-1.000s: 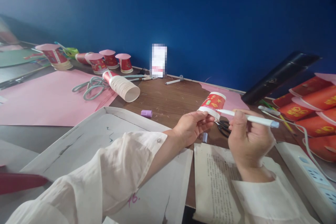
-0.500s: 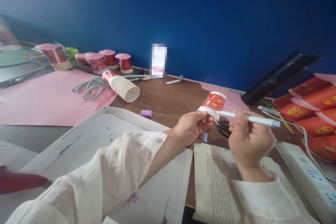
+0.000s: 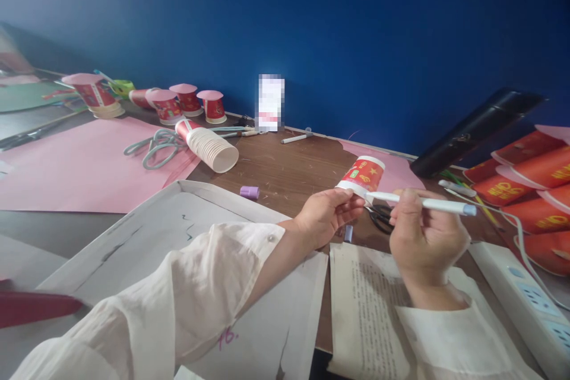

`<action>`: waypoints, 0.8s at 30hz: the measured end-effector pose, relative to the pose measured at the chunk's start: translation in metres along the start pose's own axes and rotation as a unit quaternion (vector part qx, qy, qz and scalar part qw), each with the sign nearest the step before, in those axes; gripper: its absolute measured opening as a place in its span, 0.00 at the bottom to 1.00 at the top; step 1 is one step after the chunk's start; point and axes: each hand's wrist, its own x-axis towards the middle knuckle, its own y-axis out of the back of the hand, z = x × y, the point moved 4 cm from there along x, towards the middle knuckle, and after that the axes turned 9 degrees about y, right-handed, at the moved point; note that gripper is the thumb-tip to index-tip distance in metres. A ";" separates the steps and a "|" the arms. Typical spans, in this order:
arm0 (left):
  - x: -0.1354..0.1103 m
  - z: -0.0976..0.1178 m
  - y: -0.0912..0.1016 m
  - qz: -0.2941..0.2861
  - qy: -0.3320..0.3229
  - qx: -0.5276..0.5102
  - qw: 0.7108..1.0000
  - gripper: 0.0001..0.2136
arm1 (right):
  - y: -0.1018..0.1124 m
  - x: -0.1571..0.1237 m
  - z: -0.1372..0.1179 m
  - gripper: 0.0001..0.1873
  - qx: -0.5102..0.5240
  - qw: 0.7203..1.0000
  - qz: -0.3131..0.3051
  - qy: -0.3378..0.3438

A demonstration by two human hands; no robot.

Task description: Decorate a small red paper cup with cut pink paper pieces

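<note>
My left hand (image 3: 327,215) pinches the rim of a red paper cup (image 3: 363,176) held on its side above the table. My right hand (image 3: 425,237) grips a white marker (image 3: 423,203) with a pale blue end. The marker's tip touches the cup's white rim. Black scissors (image 3: 379,217) lie on the table right under the cup. A printed page (image 3: 369,303) lies below my right wrist.
A stack of paper cups (image 3: 207,145) lies on its side beside a teal cord (image 3: 155,145). Several pink-topped cups (image 3: 187,101) stand by the blue wall. Red cups (image 3: 529,184), a power strip (image 3: 521,303) and a black tube (image 3: 476,127) crowd the right. A purple cap (image 3: 249,192) sits mid-table.
The marker has tilted down slightly, its tip staying on the cup's rim. Both hands hold nearly the same place.
</note>
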 end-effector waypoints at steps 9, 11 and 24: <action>0.001 -0.001 0.001 -0.007 -0.003 0.010 1.000 0.10 | 0.001 0.000 0.000 0.22 -0.006 1.000 0.000 -0.008; 0.001 0.000 0.001 -0.007 -0.002 0.011 1.000 0.09 | 0.001 0.001 0.000 0.22 -0.011 1.000 0.002 -0.008; 0.000 0.000 0.000 0.000 -0.005 0.008 1.000 0.10 | -0.001 -0.001 0.003 0.21 -0.001 1.000 -0.002 -0.012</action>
